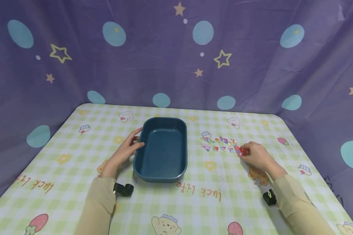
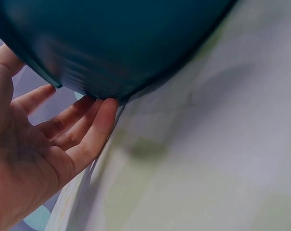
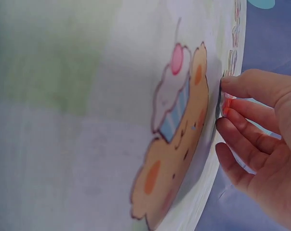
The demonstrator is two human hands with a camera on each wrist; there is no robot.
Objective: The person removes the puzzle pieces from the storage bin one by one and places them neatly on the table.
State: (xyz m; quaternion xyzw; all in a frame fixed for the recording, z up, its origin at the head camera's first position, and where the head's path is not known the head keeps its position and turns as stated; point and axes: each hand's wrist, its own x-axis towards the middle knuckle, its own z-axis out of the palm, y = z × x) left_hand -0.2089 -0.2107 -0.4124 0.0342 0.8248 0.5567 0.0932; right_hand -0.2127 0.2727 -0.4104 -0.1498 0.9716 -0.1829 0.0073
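A deep teal rectangular tub (image 1: pixel 163 153) with rounded corners stands on the table, nothing inside it. My left hand (image 1: pixel 124 152) grips its left side, the thumb over the rim and the fingers against the outer wall. The left wrist view shows those fingertips (image 2: pixel 107 108) along the tub's underside edge. At the right, my right hand (image 1: pixel 258 158) pinches a small shiny red piece (image 1: pixel 244 151) at the tabletop; its exact kind cannot be told. Several small colourful flat pieces, like stickers (image 1: pixel 206 147), lie in two rows just left of that hand.
A green-and-white checked tablecloth (image 1: pixel 153 209) with printed cartoons and lettering covers the table. Behind it hangs a purple curtain (image 1: pixel 153 65) with stars and dots. A small black device (image 1: pixel 124 189) sits at the left wrist, another black device (image 1: pixel 269 197) at the right.
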